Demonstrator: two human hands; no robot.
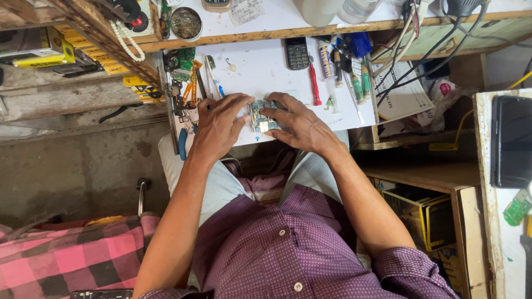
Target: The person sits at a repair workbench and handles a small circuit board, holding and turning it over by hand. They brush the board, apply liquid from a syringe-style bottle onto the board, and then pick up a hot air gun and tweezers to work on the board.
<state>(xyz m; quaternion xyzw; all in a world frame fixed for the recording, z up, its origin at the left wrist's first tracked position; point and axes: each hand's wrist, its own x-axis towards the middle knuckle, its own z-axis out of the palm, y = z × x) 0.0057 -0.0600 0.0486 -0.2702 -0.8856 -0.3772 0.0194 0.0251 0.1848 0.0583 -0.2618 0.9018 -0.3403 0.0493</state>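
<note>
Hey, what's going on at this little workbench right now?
A seated person bends over a white worktop and holds a small circuit board between both hands. The left hand presses its left edge and the right hand covers its right side. Around it lie a red screwdriver, a dark keypad phone, tweezers and other small tools. Whether a tool is in either grip can't be seen.

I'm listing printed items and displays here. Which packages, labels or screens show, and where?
Keypad phone: black, small dark screen, back of white bench.
Smartphone: black, blank screen, right-hand shelf.
Yellow boxes: flat, black print, upper left.
Printed sheet: white, right of bench.
</note>
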